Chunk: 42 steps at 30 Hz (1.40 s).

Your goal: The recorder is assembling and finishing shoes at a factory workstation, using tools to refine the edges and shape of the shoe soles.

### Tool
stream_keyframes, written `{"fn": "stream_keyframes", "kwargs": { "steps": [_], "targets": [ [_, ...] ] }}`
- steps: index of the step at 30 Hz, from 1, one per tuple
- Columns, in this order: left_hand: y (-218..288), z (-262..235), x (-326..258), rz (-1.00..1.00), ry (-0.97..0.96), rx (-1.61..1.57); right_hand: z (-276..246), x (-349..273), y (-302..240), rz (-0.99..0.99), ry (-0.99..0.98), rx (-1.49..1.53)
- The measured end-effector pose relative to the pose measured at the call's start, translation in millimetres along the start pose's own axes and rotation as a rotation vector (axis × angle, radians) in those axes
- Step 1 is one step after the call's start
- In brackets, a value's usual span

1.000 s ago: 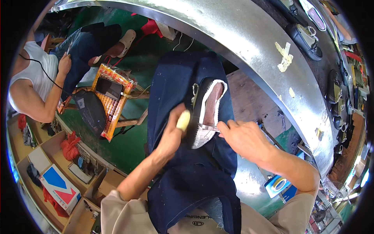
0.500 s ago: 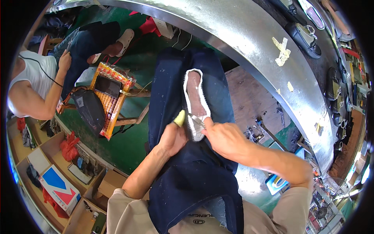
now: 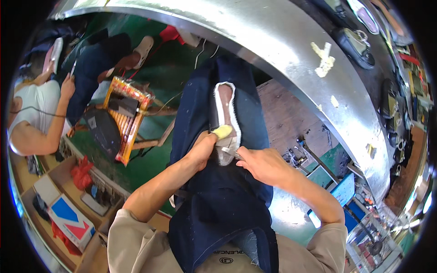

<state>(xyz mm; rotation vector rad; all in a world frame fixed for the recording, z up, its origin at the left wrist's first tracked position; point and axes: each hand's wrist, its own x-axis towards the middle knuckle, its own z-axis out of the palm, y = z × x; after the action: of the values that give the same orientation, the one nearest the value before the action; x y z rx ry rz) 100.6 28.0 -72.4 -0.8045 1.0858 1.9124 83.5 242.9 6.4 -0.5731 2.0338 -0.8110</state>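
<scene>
Your left hand (image 3: 200,152) grips a yellow-handled tool (image 3: 223,132) against the shoe sole (image 3: 225,118); your right hand (image 3: 261,164) pinches the sole's near end.

A curved, shiny metal work surface (image 3: 291,50) arcs from twelve o'clock round to four o'clock, dotted with pale scraps of tape (image 3: 324,58). At nine o'clock a seated person in a white top (image 3: 34,118) bends forward. Beside them, toward the centre, stands an orange and yellow slatted crate (image 3: 129,116). At seven o'clock lies a blue, white and red cardboard box (image 3: 70,220) near a red bag (image 3: 82,172).
</scene>
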Motion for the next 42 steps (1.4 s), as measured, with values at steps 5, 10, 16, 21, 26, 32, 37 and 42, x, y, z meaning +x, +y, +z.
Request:
{"fn": "stream_keyframes", "kwargs": {
  "steps": [5,10,16,21,26,32,37,42],
  "targets": [
    [-14.1,20.1,-5.6,0.177,0.115,0.011,27.1,-14.8,2.4,0.026,0.256,-0.343],
    [-51.4,17.0,-29.6,0.309,0.251,0.052,-4.0,-17.9,-8.0,0.258,-0.086,0.345],
    [-24.3,21.1,-57.4,0.502,0.211,0.66,-39.1,1.8,11.3,-0.012,0.267,-0.297],
    [4.1,14.3,-47.0,0.583,0.267,1.097,-24.2,0.8,6.3,-0.018,0.326,-0.404],
    [13.0,3.1,12.9,0.66,0.092,0.592,16.2,17.6,-2.5,0.175,0.458,-0.242],
    [37.4,9.2,3.4,0.663,0.149,0.888,-2.7,1.6,10.5,0.298,0.239,0.456],
    [33.9,23.2,4.0,0.684,0.257,0.94,-6.4,30.4,18.2,-0.045,0.631,-0.303],
    [23.4,11.9,7.0,0.676,0.291,1.065,-21.3,41.1,-2.0,0.018,0.56,-0.368]
  ]
}}
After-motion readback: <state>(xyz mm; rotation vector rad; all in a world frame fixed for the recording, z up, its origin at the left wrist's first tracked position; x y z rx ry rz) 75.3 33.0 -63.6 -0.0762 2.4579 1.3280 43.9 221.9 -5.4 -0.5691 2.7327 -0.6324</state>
